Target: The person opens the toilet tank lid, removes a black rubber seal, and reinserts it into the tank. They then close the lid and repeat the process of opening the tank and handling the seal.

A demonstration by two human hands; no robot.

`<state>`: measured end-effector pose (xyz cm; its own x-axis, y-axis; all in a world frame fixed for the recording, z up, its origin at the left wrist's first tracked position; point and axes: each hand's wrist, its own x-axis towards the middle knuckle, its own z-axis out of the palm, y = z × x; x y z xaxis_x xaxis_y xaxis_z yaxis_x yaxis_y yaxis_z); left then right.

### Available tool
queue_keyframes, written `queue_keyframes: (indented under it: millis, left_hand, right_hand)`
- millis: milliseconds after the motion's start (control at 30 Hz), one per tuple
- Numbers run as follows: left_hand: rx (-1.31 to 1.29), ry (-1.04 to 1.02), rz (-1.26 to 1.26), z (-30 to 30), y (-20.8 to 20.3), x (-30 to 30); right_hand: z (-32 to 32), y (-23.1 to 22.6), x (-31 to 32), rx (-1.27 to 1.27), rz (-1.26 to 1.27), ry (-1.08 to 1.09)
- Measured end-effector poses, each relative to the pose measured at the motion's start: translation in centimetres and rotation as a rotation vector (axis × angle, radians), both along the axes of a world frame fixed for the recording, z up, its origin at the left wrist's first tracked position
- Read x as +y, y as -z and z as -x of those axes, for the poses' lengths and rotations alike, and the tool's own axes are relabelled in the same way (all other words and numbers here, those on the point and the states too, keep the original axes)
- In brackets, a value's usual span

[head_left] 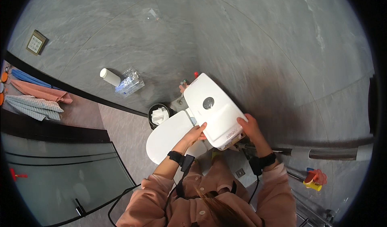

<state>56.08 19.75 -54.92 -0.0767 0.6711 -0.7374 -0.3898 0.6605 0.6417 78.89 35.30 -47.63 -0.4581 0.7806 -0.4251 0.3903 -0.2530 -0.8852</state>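
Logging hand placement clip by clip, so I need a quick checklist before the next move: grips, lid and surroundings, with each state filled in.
1. Left hand on the tank lid: ok, thumb over its near left edge.
2. Right hand on the lid: ok, at its near right corner.
3. Lid top free of loose things: ok, only the round button shows.
4. Seat cover down: ok, closed beside the tank.
5. Right wrist cable away from the lid: ok, it hangs below the wrist strap.
6. Lid flush on its base: cannot tell, the underside is mostly hidden.
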Motion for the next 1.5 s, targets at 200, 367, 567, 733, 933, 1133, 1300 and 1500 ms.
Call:
queue_keyframes:
  millis: [200, 367, 567, 733, 933, 1133, 1300, 1500]
  left_hand:
    - [-0.172, -0.017, -0.053, 1.6, -1.7, -0.6]
    - [-0.202, -0.302, -0.081, 4.9, -4.9, 1.4]
    - [-0.832, -0.356, -0.123, 8.7, -6.9, -1.7]
    - [-0.604, -0.539, -0.096, 7.0, -5.2, -5.3]
    - [-0.613, -0.578, -0.211, 5.9, -2.1, -9.5]
    - [-0.66, -0.499, -0.355, 4.3, 2.4, -11.9]
    - [-0.708, -0.476, -0.388, 2.1, 7.4, -11.1]
    - [-0.67, -0.471, -0.337, 0.4, 11.5, -10.2]
  right_hand:
    - [3.6, -8.0, -0.3, -0.161, -0.37, -0.175]
    - [5.8, -13.7, -3.0, -0.246, -0.618, -0.399]
    - [5.9, -16.8, -6.8, -0.162, -1.08, -0.82]
    - [4.2, -15.9, -10.8, -0.314, -1.259, -1.031]
    - [-0.8, -12.0, -13.9, -0.247, -1.306, -0.965]
    - [-4.7, -4.8, -15.7, -0.199, -1.311, -0.934]
    - [-7.2, 1.3, -15.5, -0.205, -1.283, -0.932]
    - [-9.2, 7.5, -14.7, -0.178, -1.247, -0.966]
